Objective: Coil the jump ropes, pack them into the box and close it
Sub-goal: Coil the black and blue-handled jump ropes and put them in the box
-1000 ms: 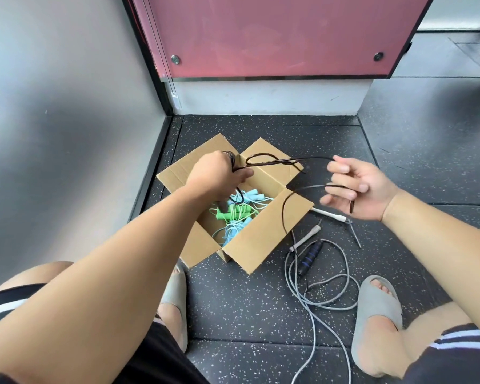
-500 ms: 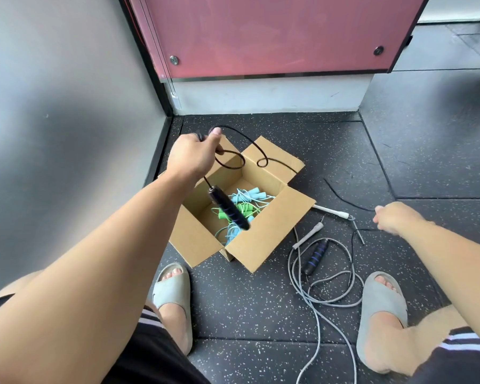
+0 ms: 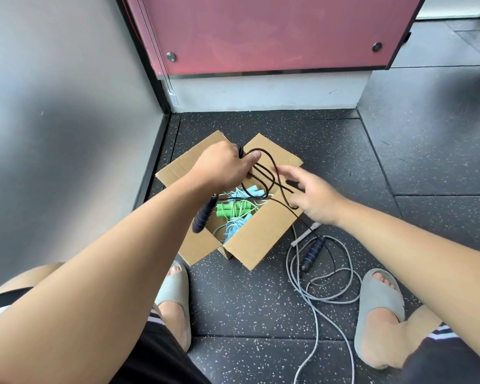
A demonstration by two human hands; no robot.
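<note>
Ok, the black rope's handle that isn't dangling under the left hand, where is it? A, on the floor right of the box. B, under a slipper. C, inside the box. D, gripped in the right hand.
A: that dark handle with blue bands lies on the floor beside the box, among the loops of the grey rope.

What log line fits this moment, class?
coiling | left hand grips black rope loops over box | right hand touches loops | box open | grey rope loose on floor
</note>
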